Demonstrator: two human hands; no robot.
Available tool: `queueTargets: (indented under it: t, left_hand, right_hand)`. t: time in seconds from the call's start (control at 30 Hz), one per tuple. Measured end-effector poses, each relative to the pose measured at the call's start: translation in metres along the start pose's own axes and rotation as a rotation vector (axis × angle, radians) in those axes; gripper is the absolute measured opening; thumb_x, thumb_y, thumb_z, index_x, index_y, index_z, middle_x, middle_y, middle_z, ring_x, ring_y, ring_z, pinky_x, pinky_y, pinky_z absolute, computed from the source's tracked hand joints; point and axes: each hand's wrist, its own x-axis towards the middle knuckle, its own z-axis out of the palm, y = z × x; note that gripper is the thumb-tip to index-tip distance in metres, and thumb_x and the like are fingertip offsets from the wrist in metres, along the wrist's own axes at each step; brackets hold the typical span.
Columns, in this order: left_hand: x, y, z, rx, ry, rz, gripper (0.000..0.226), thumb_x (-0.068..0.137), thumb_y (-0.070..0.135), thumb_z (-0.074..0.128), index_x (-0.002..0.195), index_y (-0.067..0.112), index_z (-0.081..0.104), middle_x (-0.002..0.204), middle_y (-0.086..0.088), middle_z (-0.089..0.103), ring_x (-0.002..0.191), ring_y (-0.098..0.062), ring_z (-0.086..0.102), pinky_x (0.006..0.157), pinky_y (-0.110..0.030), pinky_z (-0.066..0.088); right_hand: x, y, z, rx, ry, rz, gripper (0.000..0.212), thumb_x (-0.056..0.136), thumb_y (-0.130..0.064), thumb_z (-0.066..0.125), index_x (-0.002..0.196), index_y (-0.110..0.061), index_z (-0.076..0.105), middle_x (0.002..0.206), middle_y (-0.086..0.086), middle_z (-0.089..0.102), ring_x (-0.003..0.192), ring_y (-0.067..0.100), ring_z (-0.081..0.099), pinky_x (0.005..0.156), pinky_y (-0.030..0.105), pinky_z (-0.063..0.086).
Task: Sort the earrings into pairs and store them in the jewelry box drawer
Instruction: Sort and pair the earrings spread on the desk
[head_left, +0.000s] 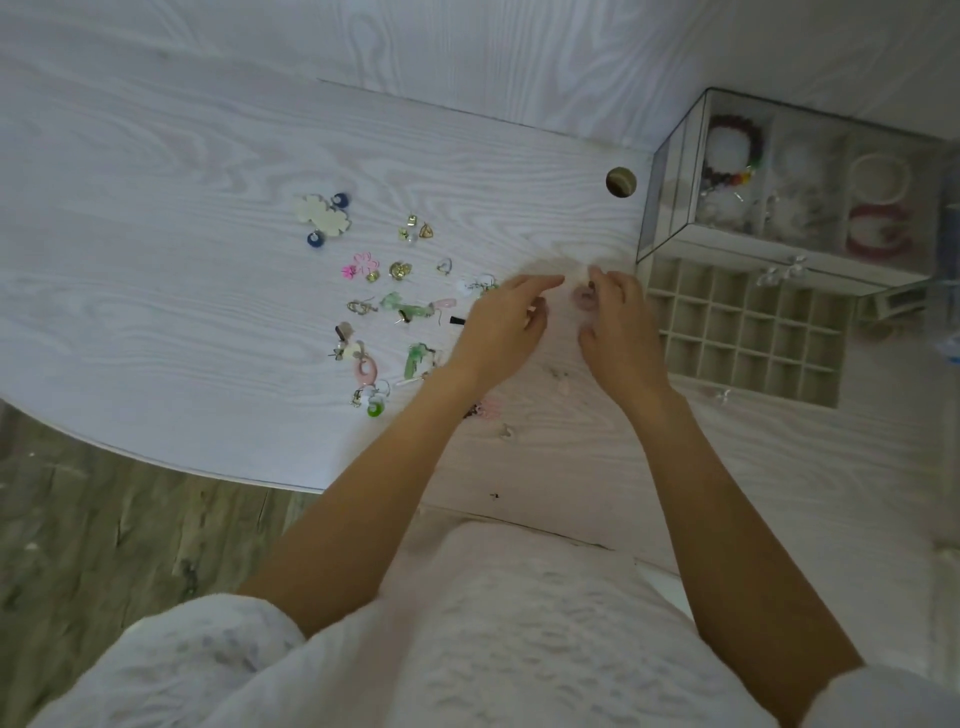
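Right hand (618, 322) seems to pinch a blurred pink earring (583, 297); left hand (501, 325) loosely open beside. Gridded drawer (748, 332) right. Risk: drop, or sleeve scattering loose earrings (395, 306) on bench (156, 286).

Head camera looks steeply down (close) at table (208, 208)

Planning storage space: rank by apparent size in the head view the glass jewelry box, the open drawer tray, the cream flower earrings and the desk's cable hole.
1. Glass jewelry box
2. Drawer tray, slightly smaller
3. Cream flower earrings
4. Cable hole
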Motion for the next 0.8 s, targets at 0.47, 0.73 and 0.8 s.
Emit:
queueTargets:
  t: [0.47, 0.73, 0.8]
  left_hand:
    - [-0.139, -0.085, -0.093, 0.307, 0.246, -0.316, 0.026, 0.088, 0.023, 0.06, 0.114, 0.019, 0.06, 0.11, -0.005, 0.062, 0.094, -0.023, 0.058, 0.075, -0.031, 0.045]
    - [-0.121, -0.086, -0.073, 0.333, 0.267, -0.458, 0.027, 0.084, 0.034, 0.063, 0.102, 0.013, 0.058, 0.102, -0.008, 0.056, 0.095, -0.024, 0.052, 0.067, -0.031, 0.04]
    - [-0.118, -0.085, -0.072, 0.32, 0.288, -0.484, 0.027, 0.084, 0.033, 0.063, 0.1, 0.012, 0.057, 0.102, -0.007, 0.057, 0.095, -0.023, 0.052, 0.067, -0.03, 0.039]
  right_hand:
    - [-0.089, -0.022, 0.05, -0.035, -0.059, -0.35, 0.021, 0.081, -0.009, 0.065, 0.103, -0.009, 0.066, 0.092, 0.009, 0.064, 0.088, 0.028, 0.054, 0.089, 0.043, 0.047]
    - [-0.094, -0.101, 0.082, -0.07, -0.259, -0.268, 0.038, 0.086, -0.033, 0.061, 0.109, -0.005, 0.051, 0.095, 0.008, 0.059, 0.077, 0.022, 0.055, 0.058, 0.029, 0.041]
    - [-0.093, -0.111, 0.088, -0.141, -0.261, -0.241, 0.036, 0.085, -0.029, 0.061, 0.106, -0.005, 0.046, 0.091, 0.008, 0.055, 0.069, 0.02, 0.048, 0.05, 0.026, 0.031]
